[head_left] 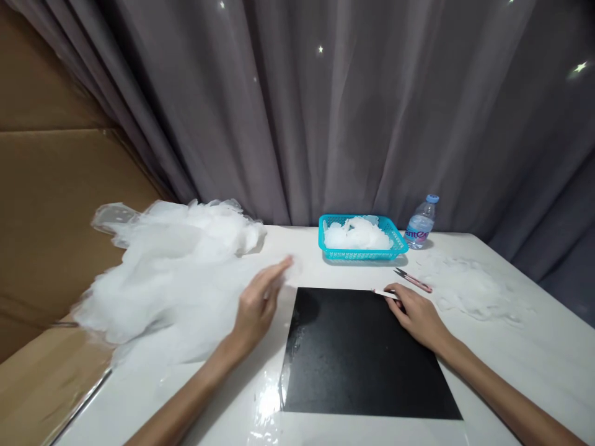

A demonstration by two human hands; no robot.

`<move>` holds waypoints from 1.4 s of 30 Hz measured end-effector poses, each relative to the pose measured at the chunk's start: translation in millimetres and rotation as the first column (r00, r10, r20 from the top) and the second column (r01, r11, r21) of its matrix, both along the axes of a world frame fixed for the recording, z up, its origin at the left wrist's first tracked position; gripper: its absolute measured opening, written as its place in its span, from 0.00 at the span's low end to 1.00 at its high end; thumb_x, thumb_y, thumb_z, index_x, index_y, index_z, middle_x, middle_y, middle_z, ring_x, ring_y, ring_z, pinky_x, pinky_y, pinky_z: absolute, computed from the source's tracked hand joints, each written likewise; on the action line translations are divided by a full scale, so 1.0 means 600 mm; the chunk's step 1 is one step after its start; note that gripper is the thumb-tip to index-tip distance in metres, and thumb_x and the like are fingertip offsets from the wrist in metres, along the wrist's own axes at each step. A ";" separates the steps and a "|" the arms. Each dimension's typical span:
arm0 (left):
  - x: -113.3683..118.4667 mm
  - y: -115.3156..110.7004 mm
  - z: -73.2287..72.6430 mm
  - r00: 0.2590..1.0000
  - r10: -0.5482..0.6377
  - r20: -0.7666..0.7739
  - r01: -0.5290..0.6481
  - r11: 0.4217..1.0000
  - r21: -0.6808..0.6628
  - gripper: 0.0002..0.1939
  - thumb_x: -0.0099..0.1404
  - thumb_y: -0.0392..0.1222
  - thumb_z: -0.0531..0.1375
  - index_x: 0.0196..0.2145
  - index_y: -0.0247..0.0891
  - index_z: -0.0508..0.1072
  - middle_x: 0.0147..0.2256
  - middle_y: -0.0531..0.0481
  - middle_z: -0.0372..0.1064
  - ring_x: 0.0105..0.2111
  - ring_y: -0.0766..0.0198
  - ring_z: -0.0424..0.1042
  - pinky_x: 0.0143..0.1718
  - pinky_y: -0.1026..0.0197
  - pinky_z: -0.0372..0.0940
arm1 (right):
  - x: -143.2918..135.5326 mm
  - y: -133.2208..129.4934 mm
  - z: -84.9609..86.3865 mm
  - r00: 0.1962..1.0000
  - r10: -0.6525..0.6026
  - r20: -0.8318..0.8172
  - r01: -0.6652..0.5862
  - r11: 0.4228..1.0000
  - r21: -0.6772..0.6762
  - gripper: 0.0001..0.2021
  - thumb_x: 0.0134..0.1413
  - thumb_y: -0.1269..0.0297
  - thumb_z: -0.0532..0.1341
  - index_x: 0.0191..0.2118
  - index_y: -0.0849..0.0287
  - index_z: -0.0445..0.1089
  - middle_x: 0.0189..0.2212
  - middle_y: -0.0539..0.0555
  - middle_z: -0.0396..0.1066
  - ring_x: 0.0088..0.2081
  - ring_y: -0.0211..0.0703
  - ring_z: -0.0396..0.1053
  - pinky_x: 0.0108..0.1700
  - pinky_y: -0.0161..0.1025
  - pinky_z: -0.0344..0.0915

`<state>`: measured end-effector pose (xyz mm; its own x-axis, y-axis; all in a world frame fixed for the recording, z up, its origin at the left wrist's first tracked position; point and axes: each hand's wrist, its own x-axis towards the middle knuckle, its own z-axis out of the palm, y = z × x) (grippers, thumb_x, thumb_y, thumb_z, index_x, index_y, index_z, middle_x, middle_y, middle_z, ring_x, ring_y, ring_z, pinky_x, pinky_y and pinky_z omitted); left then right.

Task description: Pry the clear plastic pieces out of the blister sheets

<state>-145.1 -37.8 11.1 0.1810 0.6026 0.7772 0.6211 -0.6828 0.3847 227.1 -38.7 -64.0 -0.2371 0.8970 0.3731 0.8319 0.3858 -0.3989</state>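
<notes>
"First, where do we find the right hand (415, 313)?"

"We see it at the far right corner of the black sheet (367, 353), fingers closed around a thin white stick (388, 295) with a reddish tip."

"And the left hand (260, 300)?"

"We locate it left of the sheet, raised near the large heap of white fluff (176, 272). The fingers reach forward, close together; blur at the fingertips means we cannot tell whether they grip anything."

"Which writing can we read?"

"Only the bottle (421, 226) carries any: we make out 'ante' on its label, the rest uncertain. It stands beside the blue basket (362, 254), behind the scissors (421, 285)."
</notes>
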 end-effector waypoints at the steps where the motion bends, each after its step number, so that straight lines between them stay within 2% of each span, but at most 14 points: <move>1: 0.017 -0.014 -0.005 0.995 -0.093 0.037 0.096 0.991 -0.097 0.17 0.79 0.39 0.54 0.61 0.44 0.74 0.58 0.44 0.78 0.56 0.55 0.78 0.55 0.54 0.74 | 0.000 0.000 0.000 1.000 0.002 0.001 -0.002 1.000 0.004 0.10 0.71 0.61 0.52 0.47 0.54 0.69 0.42 0.55 0.81 0.35 0.47 0.80 0.37 0.41 0.71; 3: 0.045 -0.043 -0.008 0.969 -0.197 0.147 0.235 0.918 -0.318 0.18 0.80 0.40 0.53 0.61 0.48 0.74 0.59 0.46 0.77 0.58 0.55 0.77 0.58 0.54 0.72 | 0.000 -0.001 0.000 1.000 0.005 0.006 -0.005 1.000 0.008 0.10 0.71 0.61 0.52 0.47 0.54 0.70 0.42 0.54 0.81 0.35 0.47 0.80 0.37 0.41 0.71; 5: 0.063 -0.067 -0.004 0.929 -0.235 0.285 0.338 0.854 -0.397 0.16 0.80 0.44 0.54 0.57 0.51 0.78 0.53 0.48 0.80 0.53 0.55 0.79 0.55 0.56 0.73 | -0.001 -0.002 0.002 1.000 0.005 0.001 -0.005 1.000 0.027 0.10 0.72 0.59 0.53 0.47 0.54 0.70 0.41 0.54 0.80 0.34 0.46 0.79 0.37 0.41 0.70; 9: 0.077 -0.084 0.015 0.820 -0.103 0.563 0.415 0.785 -0.460 0.13 0.76 0.53 0.59 0.49 0.49 0.81 0.45 0.49 0.81 0.41 0.56 0.80 0.42 0.59 0.73 | -0.004 -0.008 0.015 0.997 0.028 -0.070 -0.018 0.990 0.138 0.11 0.72 0.54 0.58 0.45 0.55 0.71 0.38 0.55 0.79 0.35 0.47 0.78 0.40 0.43 0.70; 14: 0.074 -0.056 0.029 0.705 -0.007 0.709 0.576 0.589 -0.567 0.17 0.72 0.57 0.63 0.48 0.43 0.81 0.43 0.47 0.80 0.35 0.58 0.77 0.37 0.60 0.71 | -0.018 -0.040 0.037 0.962 0.171 -0.213 -0.121 0.965 0.231 0.07 0.69 0.58 0.61 0.44 0.55 0.72 0.36 0.56 0.77 0.39 0.50 0.76 0.44 0.45 0.71; 19: 0.073 -0.042 0.048 0.716 -0.048 0.696 0.576 0.605 -0.551 0.17 0.73 0.57 0.62 0.45 0.41 0.81 0.45 0.46 0.78 0.39 0.58 0.75 0.42 0.61 0.70 | -0.071 -0.061 0.064 0.899 0.359 -0.251 -0.333 0.932 0.142 0.21 0.68 0.56 0.63 0.63 0.52 0.67 0.53 0.60 0.72 0.56 0.53 0.72 0.57 0.48 0.72; 23: 0.098 -0.030 0.104 0.725 -0.153 0.672 0.628 0.546 -0.554 0.17 0.71 0.58 0.63 0.41 0.40 0.80 0.40 0.46 0.77 0.38 0.56 0.75 0.39 0.60 0.70 | -0.124 -0.017 0.133 0.844 0.459 -0.277 -0.433 0.889 0.152 0.23 0.72 0.53 0.59 0.68 0.50 0.64 0.60 0.60 0.70 0.60 0.54 0.66 0.62 0.53 0.67; 25: 0.113 -0.020 0.147 0.698 -0.185 0.691 0.642 0.589 -0.491 0.16 0.68 0.57 0.67 0.38 0.41 0.80 0.36 0.48 0.75 0.36 0.57 0.75 0.36 0.61 0.70 | -0.136 0.008 0.184 0.824 0.472 -0.314 -0.454 0.881 0.132 0.16 0.73 0.51 0.58 0.57 0.49 0.74 0.50 0.57 0.75 0.50 0.51 0.67 0.56 0.50 0.69; 28: 0.119 -0.006 0.214 0.654 -0.189 0.732 0.596 0.725 -0.346 0.14 0.65 0.54 0.69 0.33 0.41 0.77 0.31 0.52 0.71 0.31 0.62 0.71 0.32 0.63 0.68 | -0.131 0.026 0.259 0.823 0.459 -0.336 -0.459 0.885 0.086 0.14 0.68 0.49 0.64 0.41 0.54 0.79 0.39 0.54 0.73 0.43 0.47 0.66 0.48 0.44 0.69; 32: 0.086 0.001 0.264 0.782 -0.224 0.581 0.429 0.870 -0.243 0.14 0.70 0.53 0.63 0.33 0.41 0.74 0.28 0.53 0.67 0.26 0.65 0.67 0.26 0.65 0.63 | -0.098 0.017 0.316 0.829 0.454 -0.325 -0.438 0.890 0.127 0.09 0.68 0.55 0.65 0.41 0.53 0.79 0.37 0.52 0.76 0.42 0.46 0.67 0.49 0.44 0.66; 35: 0.048 0.004 0.262 0.973 -0.104 0.205 0.148 0.965 -0.216 0.11 0.75 0.51 0.58 0.40 0.42 0.74 0.29 0.54 0.68 0.28 0.65 0.68 0.29 0.64 0.63 | -0.075 0.007 0.322 0.824 0.458 -0.334 -0.442 0.888 0.128 0.09 0.69 0.57 0.64 0.40 0.54 0.79 0.37 0.52 0.78 0.41 0.45 0.70 0.47 0.43 0.66; 36: 0.038 0.006 0.257 0.997 -0.039 0.065 0.051 0.979 -0.196 0.11 0.76 0.50 0.57 0.40 0.42 0.73 0.28 0.54 0.68 0.27 0.65 0.67 0.28 0.64 0.62 | -0.070 0.005 0.321 0.820 0.462 -0.338 -0.452 0.885 0.111 0.10 0.70 0.58 0.63 0.39 0.55 0.78 0.37 0.53 0.78 0.40 0.44 0.71 0.45 0.42 0.66; 38: 0.026 0.015 0.242 0.995 0.021 -0.098 -0.039 0.982 -0.186 0.12 0.77 0.50 0.54 0.39 0.42 0.70 0.27 0.55 0.67 0.25 0.65 0.66 0.28 0.63 0.61 | -0.064 0.004 0.314 0.823 0.454 -0.341 -0.452 0.887 0.092 0.11 0.70 0.59 0.62 0.37 0.56 0.77 0.36 0.52 0.78 0.36 0.42 0.71 0.41 0.39 0.65; 42: 0.029 0.044 0.210 0.984 0.038 -0.174 -0.086 0.958 -0.275 0.13 0.78 0.51 0.50 0.38 0.43 0.65 0.24 0.57 0.63 0.22 0.65 0.66 0.28 0.63 0.61 | -0.066 0.019 0.294 0.882 0.386 -0.270 -0.341 0.919 0.198 0.13 0.72 0.58 0.60 0.36 0.57 0.75 0.31 0.50 0.76 0.30 0.38 0.68 0.36 0.37 0.61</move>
<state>-127.7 -11.1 137.3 0.2476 0.8058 0.5379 0.7298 -0.5203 0.4434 187.3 -27.2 112.4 -0.3945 0.7016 0.5934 0.4729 0.7087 -0.5235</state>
